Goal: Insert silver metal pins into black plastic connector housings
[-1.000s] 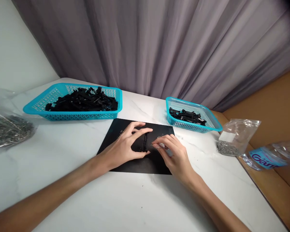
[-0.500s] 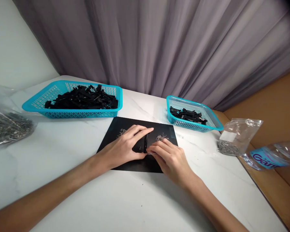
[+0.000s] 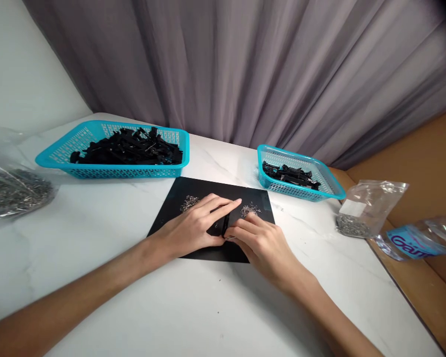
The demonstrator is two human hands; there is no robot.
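Note:
A narrow black plastic part stands lengthwise away from me over a black mat. My left hand holds it from the left, thumb at the near end and fingers reaching toward the far end. At the near end, my right hand is closed in a pinch, its fingertips against the part. A thin silvery metal piece shows between those fingertips; its full shape is hidden. Small metal pieces lie in a left pile and a right pile beside my hands.
A blue basket heaped with black parts stands back left; a smaller blue basket holds fewer, back right. Clear bags of metal bits sit at left and right. A plastic bottle lies at the right edge.
My left hand's fingertips have shifted slightly right, covering more of the part's far end. The right hand keeps its pinch at the near end, and the view has tilted a little.

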